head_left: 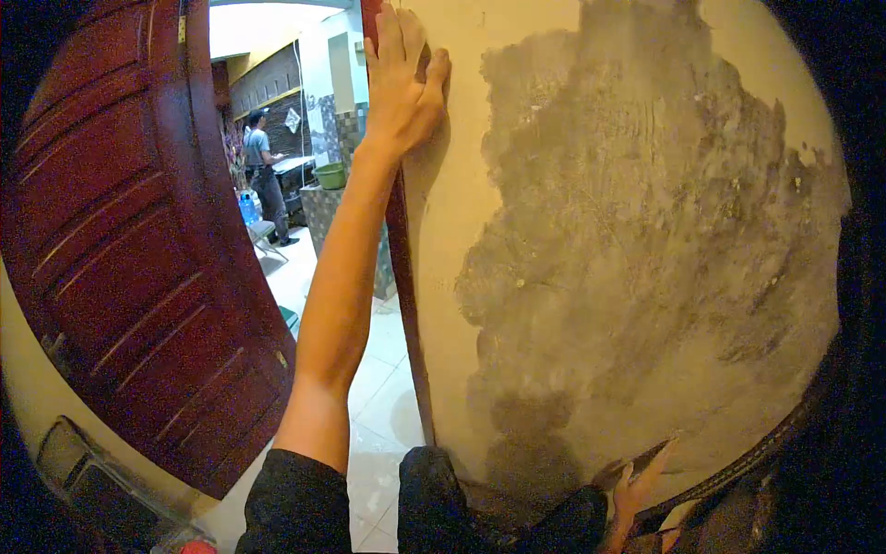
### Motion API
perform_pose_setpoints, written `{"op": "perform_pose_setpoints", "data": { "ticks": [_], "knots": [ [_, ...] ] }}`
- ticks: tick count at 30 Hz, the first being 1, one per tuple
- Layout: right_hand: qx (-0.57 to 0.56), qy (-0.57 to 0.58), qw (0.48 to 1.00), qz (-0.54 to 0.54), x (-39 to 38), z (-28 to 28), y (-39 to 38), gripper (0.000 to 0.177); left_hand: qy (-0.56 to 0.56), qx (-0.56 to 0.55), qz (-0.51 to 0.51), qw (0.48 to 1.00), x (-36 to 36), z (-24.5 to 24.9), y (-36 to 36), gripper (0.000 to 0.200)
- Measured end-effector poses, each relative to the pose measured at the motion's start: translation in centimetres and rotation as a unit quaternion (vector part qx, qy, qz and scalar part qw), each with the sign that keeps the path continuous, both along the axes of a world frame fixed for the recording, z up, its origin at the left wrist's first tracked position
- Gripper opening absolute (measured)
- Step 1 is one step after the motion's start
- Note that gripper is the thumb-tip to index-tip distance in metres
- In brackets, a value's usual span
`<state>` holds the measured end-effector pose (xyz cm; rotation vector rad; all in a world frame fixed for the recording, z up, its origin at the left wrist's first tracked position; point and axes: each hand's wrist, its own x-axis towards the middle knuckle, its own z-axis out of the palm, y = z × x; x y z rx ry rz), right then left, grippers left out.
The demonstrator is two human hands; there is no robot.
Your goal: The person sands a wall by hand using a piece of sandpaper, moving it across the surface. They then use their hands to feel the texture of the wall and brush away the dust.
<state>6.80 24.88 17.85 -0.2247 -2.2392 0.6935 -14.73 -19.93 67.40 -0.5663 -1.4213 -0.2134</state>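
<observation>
My left hand is raised high against the left edge of the yellow wall, beside the dark red door frame. Its fingers point up and the thumb stands apart. A large grey, rough patch covers much of the wall to the right. Low at the right, my right hand is near the bottom of the wall, thumb and fingers stretched apart. A dark wedge shape lies by its thumb; I cannot tell whether it is an object or a shadow. My bent knees, in dark cloth, are close to the wall.
A dark red panelled door stands swung to the left. Through the doorway, a person in a cap stands on a tiled floor near a folding chair. A green basin rests on a tiled counter.
</observation>
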Motion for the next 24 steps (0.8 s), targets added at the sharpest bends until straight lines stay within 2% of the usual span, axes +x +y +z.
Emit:
{"op": "perform_pose_setpoints", "data": {
  "ticks": [2,4,6,8,10,11,14,20,22,24],
  "knots": [
    [0.001,0.018,1.000,0.001,-0.6,-0.6,-0.4,0.075,0.005,-0.051,0.101,0.994,-0.6,-2.7,-0.9,0.060],
    [-0.002,0.040,0.999,0.005,-1.4,-0.7,-1.0,0.074,-0.065,-0.022,0.050,0.996,1.3,-7.6,0.1,0.062],
    [0.017,0.064,0.998,0.007,-1.7,-0.4,-1.4,0.074,-0.146,-0.030,0.077,0.986,3.3,-13.3,0.9,0.065],
    [0.012,0.045,0.999,-0.005,-2.1,-1.0,-1.1,0.075,-0.214,-0.025,0.048,0.975,4.1,-19.6,1.6,0.068],
    [0.010,0.026,0.999,-0.022,-1.9,-1.4,-0.7,0.076,-0.242,-0.027,0.061,0.968,5.2,-23.7,1.3,0.069],
    [-0.003,0.030,1.000,-0.010,-2.2,-1.5,-0.7,0.078,-0.263,-0.028,0.071,0.962,5.1,-24.1,1.3,0.070],
    [0.004,0.020,1.000,0.007,-1.5,-2.1,0.8,0.079,-0.213,-0.029,0.076,0.974,3.8,-21.3,0.9,0.070],
    [0.025,0.044,0.999,0.009,-1.4,-2.0,1.6,0.076,-0.042,-0.031,0.084,0.995,0.8,-4.3,-0.6,0.062],
    [0.026,0.046,0.999,0.011,-1.5,-1.9,1.5,0.076,-0.023,-0.038,0.102,0.994,0.6,-0.5,-0.5,0.062],
    [0.040,0.043,0.998,0.002,-1.7,-1.4,1.2,0.081,-0.002,-0.030,0.022,0.999,0.9,0.8,-0.3,0.064]
  ]
}}
